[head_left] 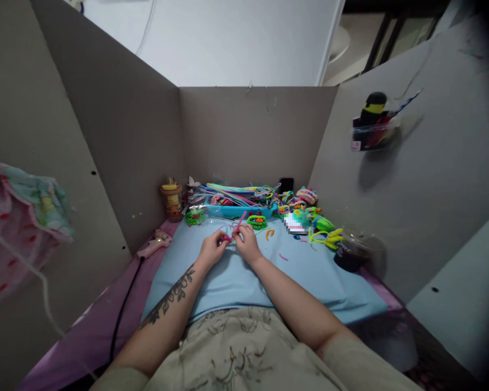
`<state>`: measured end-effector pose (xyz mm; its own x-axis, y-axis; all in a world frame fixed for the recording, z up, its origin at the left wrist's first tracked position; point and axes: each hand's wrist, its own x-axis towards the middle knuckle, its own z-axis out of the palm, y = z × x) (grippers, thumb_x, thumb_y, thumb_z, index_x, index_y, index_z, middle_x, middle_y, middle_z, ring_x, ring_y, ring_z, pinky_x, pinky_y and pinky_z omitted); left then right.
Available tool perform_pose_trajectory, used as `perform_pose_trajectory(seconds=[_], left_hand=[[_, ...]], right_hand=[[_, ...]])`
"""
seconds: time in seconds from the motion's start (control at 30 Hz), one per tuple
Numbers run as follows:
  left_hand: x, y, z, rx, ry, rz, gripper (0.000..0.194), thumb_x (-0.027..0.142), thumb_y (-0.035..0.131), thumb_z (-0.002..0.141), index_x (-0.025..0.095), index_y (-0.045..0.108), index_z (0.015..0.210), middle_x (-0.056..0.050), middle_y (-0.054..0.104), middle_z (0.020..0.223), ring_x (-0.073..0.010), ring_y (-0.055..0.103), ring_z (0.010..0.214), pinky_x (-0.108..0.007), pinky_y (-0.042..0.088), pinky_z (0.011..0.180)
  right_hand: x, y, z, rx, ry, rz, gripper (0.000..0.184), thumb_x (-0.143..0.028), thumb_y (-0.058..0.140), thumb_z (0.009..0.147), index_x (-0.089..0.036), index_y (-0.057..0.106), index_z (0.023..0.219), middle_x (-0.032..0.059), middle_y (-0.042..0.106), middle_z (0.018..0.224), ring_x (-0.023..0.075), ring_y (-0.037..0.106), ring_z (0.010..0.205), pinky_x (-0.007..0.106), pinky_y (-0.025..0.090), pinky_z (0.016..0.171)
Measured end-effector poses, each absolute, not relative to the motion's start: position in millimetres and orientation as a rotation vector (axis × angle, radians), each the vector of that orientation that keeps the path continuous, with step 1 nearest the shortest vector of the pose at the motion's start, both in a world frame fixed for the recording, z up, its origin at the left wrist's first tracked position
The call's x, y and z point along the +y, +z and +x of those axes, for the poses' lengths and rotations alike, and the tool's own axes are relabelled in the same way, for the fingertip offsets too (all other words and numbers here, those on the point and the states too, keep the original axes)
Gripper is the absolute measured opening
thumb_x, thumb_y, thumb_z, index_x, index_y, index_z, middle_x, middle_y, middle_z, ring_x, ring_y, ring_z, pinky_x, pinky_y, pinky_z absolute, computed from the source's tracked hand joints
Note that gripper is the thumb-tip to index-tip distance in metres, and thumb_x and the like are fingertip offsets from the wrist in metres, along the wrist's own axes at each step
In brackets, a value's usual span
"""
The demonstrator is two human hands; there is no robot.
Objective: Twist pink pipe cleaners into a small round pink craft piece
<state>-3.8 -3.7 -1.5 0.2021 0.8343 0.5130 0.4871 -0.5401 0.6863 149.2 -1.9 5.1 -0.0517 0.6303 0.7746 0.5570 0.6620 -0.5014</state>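
Both of my hands meet above the light blue cloth (244, 282), fingers pinched close together. My left hand (212, 247) is closed on a small magenta piece (226, 238) that looks twisted from pipe cleaner. From my right hand (248, 244), also closed, a straight pink pipe cleaner (241, 219) sticks up and slightly to the right. Fingers hide where the two pieces meet. Just beyond my right hand lies a green coiled pipe-cleaner piece (256, 221) with orange in its middle. A curved orange piece (270, 234) and a pink scrap (283, 257) lie to the right.
A blue tray (244, 212) of colourful pipe cleaners stands at the back. Yellow pipe cleaners (333, 239) and a dark container (350, 256) sit at right. At left are a pink glue gun (154, 245) with a black cord and a brown jar (173, 203). Grey panels (256, 130) enclose the table.
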Motion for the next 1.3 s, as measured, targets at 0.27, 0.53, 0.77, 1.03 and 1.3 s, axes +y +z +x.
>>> perform_pose_trajectory(seconds=[0.27, 0.53, 0.77, 1.03, 1.3], left_hand=[[-5.4, 1.5, -6.2, 1.221, 1.191, 2.365, 0.014, 0.029, 0.053, 0.079, 0.019, 0.06, 0.086, -0.001, 0.063, 0.074, -0.0128, 0.054, 0.065, -0.023, 0.04, 0.064], [-1.7, -4.6, -7.6, 1.318, 1.265, 2.254, 0.031, 0.025, 0.051, 0.08, 0.018, 0.044, 0.11, -0.002, 0.062, 0.076, -0.0153, 0.058, 0.069, -0.027, 0.042, 0.067], [-1.0, -5.8, -7.1, 1.35, 1.278, 2.285, 0.034, 0.021, 0.049, 0.081, 0.018, 0.04, 0.113, -0.004, 0.061, 0.078, -0.0184, 0.06, 0.075, -0.031, 0.042, 0.072], [-3.1, -0.2, -8.7, 1.395, 1.649, 2.24, 0.044, 0.025, 0.058, 0.076, 0.018, 0.042, 0.116, -0.01, 0.057, 0.104, -0.0217, 0.053, 0.099, -0.037, 0.04, 0.089], [-7.2, 0.6, -2.7, 1.331, 1.488, 2.162, 0.025, 0.025, 0.055, 0.078, 0.019, 0.047, 0.101, -0.006, 0.063, 0.093, -0.0188, 0.059, 0.089, -0.033, 0.044, 0.081]], right_hand=[[-2.1, 3.6, 150.2, -1.71, 0.19, -1.013, 0.011, -0.017, 0.05, 0.078, -0.02, 0.059, 0.072, 0.0031, 0.059, 0.073, 0.0201, 0.049, 0.082, 0.031, 0.038, 0.076], [-2.7, 1.6, 143.9, -1.708, 0.331, -1.016, 0.011, -0.015, 0.051, 0.073, -0.021, 0.057, 0.08, 0.0006, 0.058, 0.074, 0.0168, 0.05, 0.074, 0.028, 0.039, 0.071], [-2.5, 1.2, 142.0, -1.725, 0.349, -1.01, 0.015, -0.015, 0.053, 0.07, -0.02, 0.057, 0.083, 0.0007, 0.058, 0.074, 0.0171, 0.05, 0.077, 0.028, 0.04, 0.07], [4.3, 1.4, 146.0, -1.43, 0.486, -1.023, 0.012, -0.023, 0.056, 0.067, -0.019, 0.053, 0.077, -0.0003, 0.058, 0.071, 0.0148, 0.052, 0.066, 0.026, 0.04, 0.062], [15.7, -5.6, 147.1, -1.198, 0.822, -0.906, 0.027, -0.029, 0.063, 0.06, -0.021, 0.043, 0.075, -0.0053, 0.051, 0.06, 0.0128, 0.051, 0.056, 0.025, 0.041, 0.056]])
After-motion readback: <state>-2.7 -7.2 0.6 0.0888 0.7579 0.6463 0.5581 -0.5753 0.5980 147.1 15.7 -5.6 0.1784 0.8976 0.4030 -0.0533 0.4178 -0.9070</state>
